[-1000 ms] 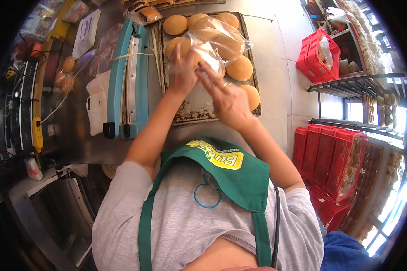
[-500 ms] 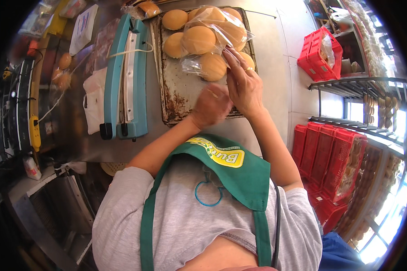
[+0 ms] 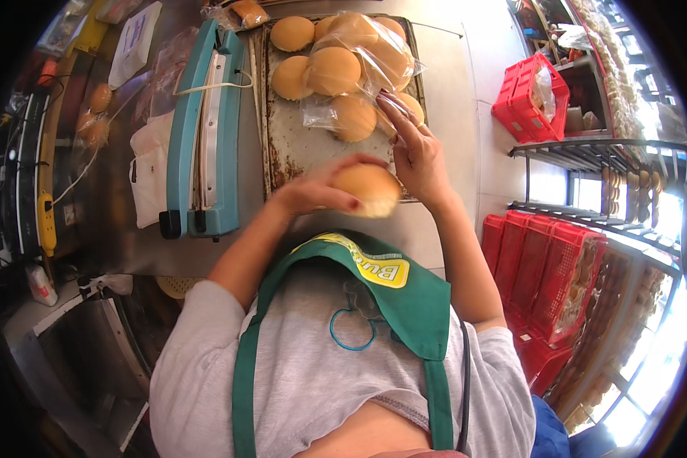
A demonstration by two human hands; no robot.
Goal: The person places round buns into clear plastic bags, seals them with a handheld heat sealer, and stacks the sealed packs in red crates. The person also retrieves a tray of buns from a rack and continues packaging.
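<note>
My left hand [image 3: 313, 191] is curled around a round golden cake bun [image 3: 368, 188] with a pale fluted side, held over the near edge of the baking tray [image 3: 286, 156]. Motion blurs that bun slightly. My right hand [image 3: 416, 156] reaches over the tray's right side, its fingers stretched out and resting against a bun [image 3: 411, 107] and near the edge of a clear plastic bag [image 3: 320, 114]. The bag lies over several buns [image 3: 334, 71] at the tray's far end. More buns [image 3: 292, 34] sit uncovered at its far left.
Left of the tray stands a teal bag sealer [image 3: 183, 137] with a white cord. A white cloth [image 3: 153, 168] lies beside it. Red crates [image 3: 530, 99] and a dark metal rack [image 3: 603, 149] stand at the right. A wrapped loaf [image 3: 248, 13] lies beyond the sealer.
My left hand has drawn back toward my body and turned, bringing the bun it holds into view. My right hand stays near the same buns, shifted slightly. The bag has barely moved.
</note>
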